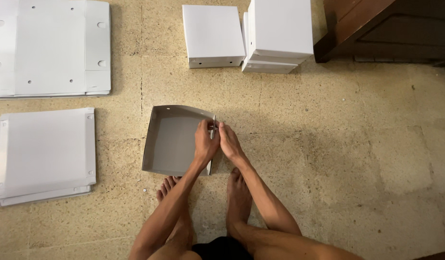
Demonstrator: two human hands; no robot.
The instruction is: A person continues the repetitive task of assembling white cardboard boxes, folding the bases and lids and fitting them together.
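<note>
Grey box (172, 139) wall pinched between left hand (204, 142); right hand (229, 143)

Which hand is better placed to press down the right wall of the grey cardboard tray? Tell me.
Probably the left hand: it lies over the grey cardboard tray with its fingers on that wall's top edge, while the right hand only pinches it from outside.
</note>
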